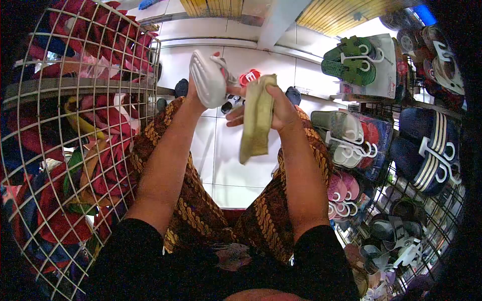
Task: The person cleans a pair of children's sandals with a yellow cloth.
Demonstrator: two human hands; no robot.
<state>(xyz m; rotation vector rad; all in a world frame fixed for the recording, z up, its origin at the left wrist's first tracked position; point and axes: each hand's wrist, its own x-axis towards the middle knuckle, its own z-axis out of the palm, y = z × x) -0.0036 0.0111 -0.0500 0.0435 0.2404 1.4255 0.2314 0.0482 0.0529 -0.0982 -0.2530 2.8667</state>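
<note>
My left hand is closed around a white sandal, held up with its ridged sole towards the left. Most of those fingers are hidden behind the sandal. In my right hand is a folded yellow-green cloth, pinched under the thumb, its lower end hanging down. The fingers of that hand reach out past the cloth towards the sandal, and the cloth is apart from it. Beyond the hands, a red item with white lettering and a black-and-white item lie low, partly hidden.
A wire grid with red and coloured cloth goods stands close on the left. On the right, racks hold green sandals, striped navy slides and pink sandals on white hangers. White floor tiles show between my knees.
</note>
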